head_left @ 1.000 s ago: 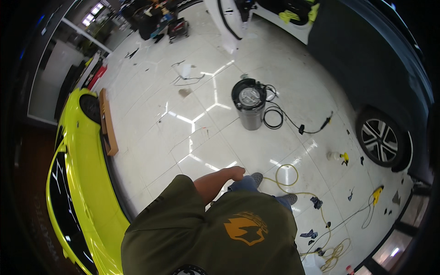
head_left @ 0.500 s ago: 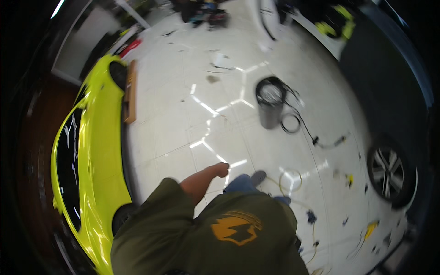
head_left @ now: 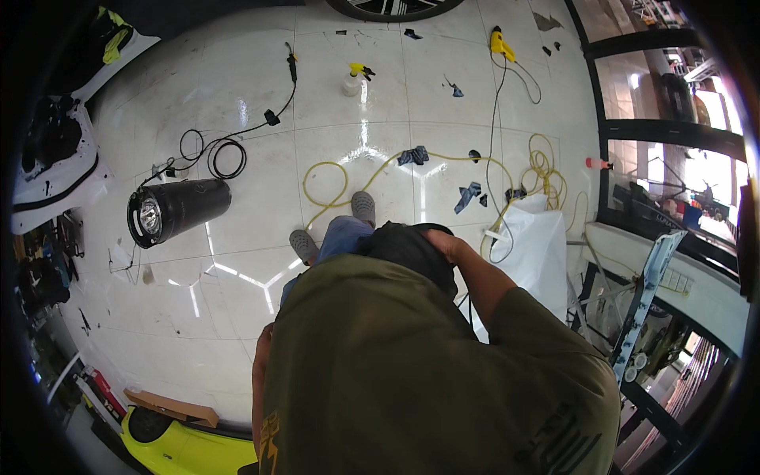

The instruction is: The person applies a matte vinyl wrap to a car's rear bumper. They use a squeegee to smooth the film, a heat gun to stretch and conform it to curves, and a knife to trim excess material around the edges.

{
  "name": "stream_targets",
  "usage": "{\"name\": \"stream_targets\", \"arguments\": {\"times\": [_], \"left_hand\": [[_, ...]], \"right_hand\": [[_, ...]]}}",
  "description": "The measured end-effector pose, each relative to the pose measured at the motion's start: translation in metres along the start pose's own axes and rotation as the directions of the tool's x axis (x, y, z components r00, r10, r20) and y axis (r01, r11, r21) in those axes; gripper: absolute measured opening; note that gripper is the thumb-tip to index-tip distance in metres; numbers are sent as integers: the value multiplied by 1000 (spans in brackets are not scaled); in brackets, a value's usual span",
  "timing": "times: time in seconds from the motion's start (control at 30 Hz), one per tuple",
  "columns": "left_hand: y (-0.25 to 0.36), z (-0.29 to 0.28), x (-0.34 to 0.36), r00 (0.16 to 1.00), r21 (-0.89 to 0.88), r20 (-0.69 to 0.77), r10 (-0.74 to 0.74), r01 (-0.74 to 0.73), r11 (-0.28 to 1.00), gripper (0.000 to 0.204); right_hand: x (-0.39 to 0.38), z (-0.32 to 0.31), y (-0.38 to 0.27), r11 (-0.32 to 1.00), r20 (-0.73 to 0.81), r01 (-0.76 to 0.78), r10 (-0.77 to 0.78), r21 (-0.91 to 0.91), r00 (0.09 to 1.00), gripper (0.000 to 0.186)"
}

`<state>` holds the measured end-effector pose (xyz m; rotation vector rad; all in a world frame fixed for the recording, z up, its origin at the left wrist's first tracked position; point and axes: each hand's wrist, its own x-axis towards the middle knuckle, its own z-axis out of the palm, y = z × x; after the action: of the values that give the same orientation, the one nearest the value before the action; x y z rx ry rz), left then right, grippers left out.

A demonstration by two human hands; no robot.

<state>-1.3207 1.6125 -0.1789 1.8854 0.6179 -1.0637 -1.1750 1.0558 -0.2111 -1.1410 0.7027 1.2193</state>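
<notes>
My right hand (head_left: 440,244) is at my waist, its fingers closed on the edge of a black pouch (head_left: 402,247) that looks soft and bulges out from my front. The fingertips are hidden by the pouch. My left hand (head_left: 264,336) hangs by my left side, mostly covered by my olive shirt, so its fingers do not show. Nearest my feet, a yellow hose (head_left: 324,165) lies looped on the pale tiled floor.
A black cylinder (head_left: 188,207) with a black cable lies left of me. Farther out are a yellow-topped spray bottle (head_left: 353,82), a yellow heat gun (head_left: 500,45) and dark scraps (head_left: 469,195). White sheeting (head_left: 532,245) and a metal stand (head_left: 645,293) are right; a lime car (head_left: 182,450) is lower left.
My view has swung round to the right, with the car now at lower left and the wheel at the top. My left arm has dropped to my side; my right hand now shows at the pouch.
</notes>
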Motion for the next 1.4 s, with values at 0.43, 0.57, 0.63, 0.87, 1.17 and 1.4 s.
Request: {"name": "stream_targets", "arguments": {"times": [0.43, 0.57, 0.63, 0.87, 1.17, 1.4], "left_hand": [[96, -70, 61, 999, -66, 5, -41, 41, 997, 20], [115, -61, 80, 993, 57, 91, 69, -74, 996, 23], [79, -62, 80, 996, 97, 54, 74, -79, 992, 25], [63, -35, 95, 995, 318, 97, -27, -6, 948, 46], [53, -20, 84, 997, -83, 21, -76, 78, 994, 37], [4, -26, 116, 995, 206, 56, 80, -90, 974, 47]], "right_hand": [[-17, 7, 21, 911, -306, 14, -153, -412, 939, 46], [22, -41, 118, 390, -140, 65, -475, -919, 869, 35], [-3, -4, 78, 468, -155, 106, -485, -877, 861, 35], [-3, -75, 167, 464, -102, 199, -545, -863, 832, 20], [1, -111, 157, 600, -136, 200, -466, -775, 874, 28], [-46, -14, 46, 405, -40, 159, -440, -900, 897, 38]]}}
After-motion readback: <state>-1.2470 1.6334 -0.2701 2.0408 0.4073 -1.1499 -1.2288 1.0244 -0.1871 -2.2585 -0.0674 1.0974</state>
